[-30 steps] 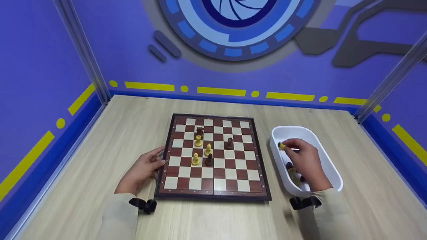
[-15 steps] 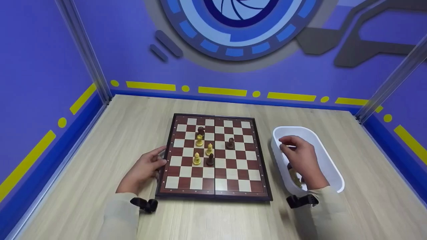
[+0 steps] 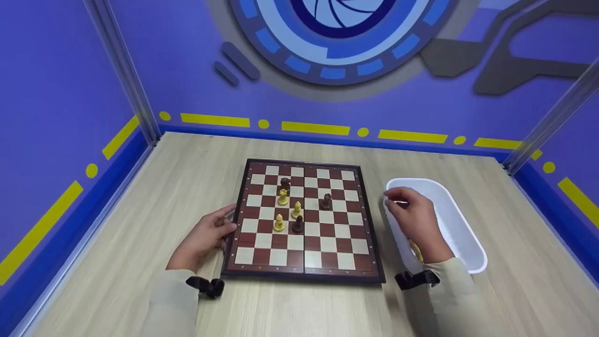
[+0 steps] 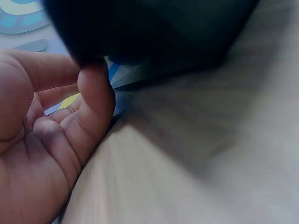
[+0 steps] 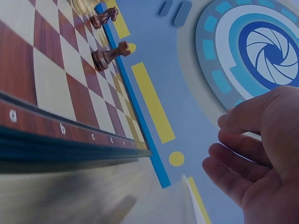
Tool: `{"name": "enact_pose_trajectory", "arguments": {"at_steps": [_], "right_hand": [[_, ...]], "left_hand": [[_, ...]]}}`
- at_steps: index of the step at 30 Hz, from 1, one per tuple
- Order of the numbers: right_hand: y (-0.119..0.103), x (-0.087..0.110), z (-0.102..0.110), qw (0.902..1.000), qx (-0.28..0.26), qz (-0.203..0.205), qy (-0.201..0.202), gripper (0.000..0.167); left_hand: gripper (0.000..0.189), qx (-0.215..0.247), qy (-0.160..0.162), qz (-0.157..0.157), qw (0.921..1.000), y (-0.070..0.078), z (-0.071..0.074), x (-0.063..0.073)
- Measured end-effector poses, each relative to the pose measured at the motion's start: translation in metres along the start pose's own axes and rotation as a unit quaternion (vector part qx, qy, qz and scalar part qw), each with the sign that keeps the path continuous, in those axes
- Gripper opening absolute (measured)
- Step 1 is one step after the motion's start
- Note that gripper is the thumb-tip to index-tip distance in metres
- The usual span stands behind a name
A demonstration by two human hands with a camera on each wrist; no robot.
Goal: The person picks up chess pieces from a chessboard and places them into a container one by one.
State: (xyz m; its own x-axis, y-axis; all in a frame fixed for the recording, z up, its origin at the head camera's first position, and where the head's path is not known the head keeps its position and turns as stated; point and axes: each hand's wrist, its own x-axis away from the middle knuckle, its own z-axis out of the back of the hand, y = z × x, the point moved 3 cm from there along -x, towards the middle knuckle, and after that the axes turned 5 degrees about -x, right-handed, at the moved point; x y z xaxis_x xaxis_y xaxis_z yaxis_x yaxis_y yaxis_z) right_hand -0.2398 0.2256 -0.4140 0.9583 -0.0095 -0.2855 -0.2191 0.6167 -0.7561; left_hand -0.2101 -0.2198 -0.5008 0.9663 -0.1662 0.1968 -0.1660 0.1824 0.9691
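A brown and cream chessboard point(image 3: 327, 243) lies on the table. My left hand point(image 3: 206, 236) holds its left edge; in the left wrist view, the bent fingers point(image 4: 96, 98) meet the board's dark side point(image 4: 149, 32). Above the left rim of a white tray point(image 3: 472, 238), my right hand point(image 3: 415, 217) keeps thumb and fingertips pinched together around a chess piece, which the fingers now hide. The right wrist view shows those fingers point(image 5: 238, 163) curled. On the board stand yellow pieces, including a pawn-like one point(image 3: 279, 223) and a crowned one point(image 3: 282, 197), and dark pieces, including a rook point(image 5: 110, 55).
More chess pieces point(image 3: 415, 250) lie inside the tray, partly covered by my right forearm. A wooden tabletop point(image 3: 281, 309) surrounds the board. Blue printed walls point(image 3: 187, 56) close off the back and both sides.
My right hand has moved slightly left, from inside the tray to over its left rim. The yellow piece seen at its fingertips is now out of sight. My left hand stays at the board.
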Motion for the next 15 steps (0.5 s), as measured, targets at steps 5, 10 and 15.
{"name": "enact_pose_trajectory", "arguments": {"at_steps": [5, 10, 15], "right_hand": [[-0.005, -0.001, -0.007, 1.0, -0.008, 0.002, -0.002, 0.017], [-0.009, -0.002, -0.015, 1.0, -0.005, -0.003, -0.007, 0.019], [-0.012, -0.004, -0.024, 0.9997, -0.024, -0.006, -0.009, 0.019]], "left_hand": [[0.061, -0.004, 0.0, -0.008, 1.0, 0.0, 0.0, -0.001], [0.061, -0.001, -0.002, -0.007, 1.0, 0.0, 0.0, -0.001], [0.061, 0.004, 0.001, 0.0, 1.0, 0.001, 0.0, 0.0]]}}
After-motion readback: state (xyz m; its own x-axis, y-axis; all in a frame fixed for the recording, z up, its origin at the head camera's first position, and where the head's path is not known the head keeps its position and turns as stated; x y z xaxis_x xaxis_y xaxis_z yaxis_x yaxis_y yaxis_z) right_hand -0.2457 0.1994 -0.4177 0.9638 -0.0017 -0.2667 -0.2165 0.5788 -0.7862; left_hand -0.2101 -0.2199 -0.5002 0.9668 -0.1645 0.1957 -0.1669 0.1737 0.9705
